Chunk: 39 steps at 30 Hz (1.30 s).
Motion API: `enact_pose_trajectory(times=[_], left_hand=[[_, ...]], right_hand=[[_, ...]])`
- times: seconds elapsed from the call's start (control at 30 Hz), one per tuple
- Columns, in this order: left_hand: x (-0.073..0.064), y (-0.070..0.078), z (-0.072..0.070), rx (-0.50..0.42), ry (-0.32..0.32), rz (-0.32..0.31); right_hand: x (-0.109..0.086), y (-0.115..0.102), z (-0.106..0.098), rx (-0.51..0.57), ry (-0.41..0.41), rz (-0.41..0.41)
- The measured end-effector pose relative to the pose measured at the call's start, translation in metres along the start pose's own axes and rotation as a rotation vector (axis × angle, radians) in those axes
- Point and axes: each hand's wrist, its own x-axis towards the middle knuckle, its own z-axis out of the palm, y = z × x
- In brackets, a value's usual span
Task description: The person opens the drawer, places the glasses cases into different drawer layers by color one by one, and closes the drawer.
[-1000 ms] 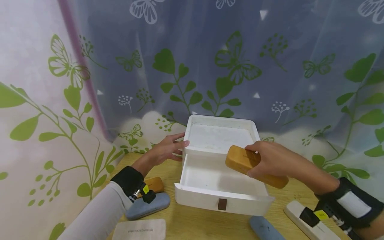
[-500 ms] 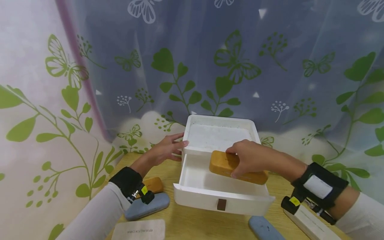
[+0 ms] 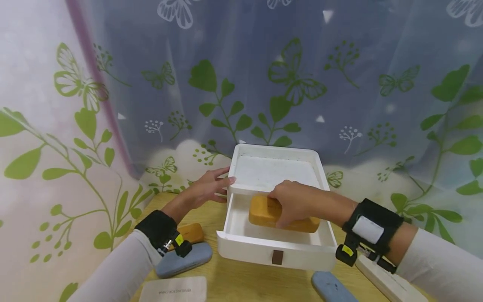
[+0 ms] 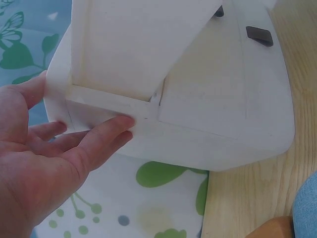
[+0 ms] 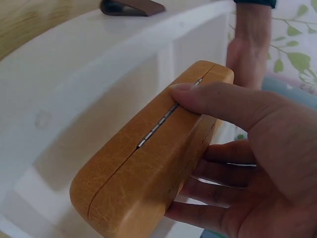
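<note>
A tan glasses case (image 3: 260,213) with a metal hinge hangs level over the pulled-out drawer (image 3: 249,248) of a white drawer box (image 3: 273,172). My right hand (image 3: 298,203) grips it, thumb on the hinge side and fingers on the opposite side, as the right wrist view shows. Whether the case touches the drawer floor, I cannot tell. My left hand (image 3: 205,188) rests its fairly straight fingers against the left side of the box, as the left wrist view also shows. A brown tab (image 3: 277,257) marks the drawer front.
Left of the drawer lie another tan case (image 3: 193,232), a blue case (image 3: 185,260) and a beige case (image 3: 175,288). In front on the right are a blue case (image 3: 332,287) and a long beige case (image 3: 388,279). A patterned curtain (image 3: 234,84) hangs close behind the box.
My right hand has carried the tan glasses case left and down, from the drawer's right edge to over its middle. My left hand stays against the box.
</note>
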Motion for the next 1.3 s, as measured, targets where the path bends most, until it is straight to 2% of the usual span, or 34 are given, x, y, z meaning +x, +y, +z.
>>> enact_pose_trajectory(times=[0.13, 0.33, 0.57, 0.83, 1.3], left_hand=[[-0.001, 0.001, -0.001, -0.012, 0.002, 0.004], [-0.002, -0.001, 0.000, -0.009, -0.010, 0.009], [-0.002, 0.000, 0.001, 0.004, -0.003, 0.010], [-0.001, 0.000, 0.001, 0.001, -0.010, 0.017], [-0.002, -0.002, 0.001, 0.011, 0.007, 0.010]], right_hand=[[0.007, -0.006, 0.007, 0.028, -0.019, -0.012], [0.012, -0.009, 0.019, 0.097, -0.080, 0.039], [0.017, -0.012, 0.028, 0.070, -0.109, 0.086], [0.019, -0.013, 0.031, 0.036, -0.090, 0.082], [0.019, -0.011, 0.038, -0.094, 0.021, -0.055]])
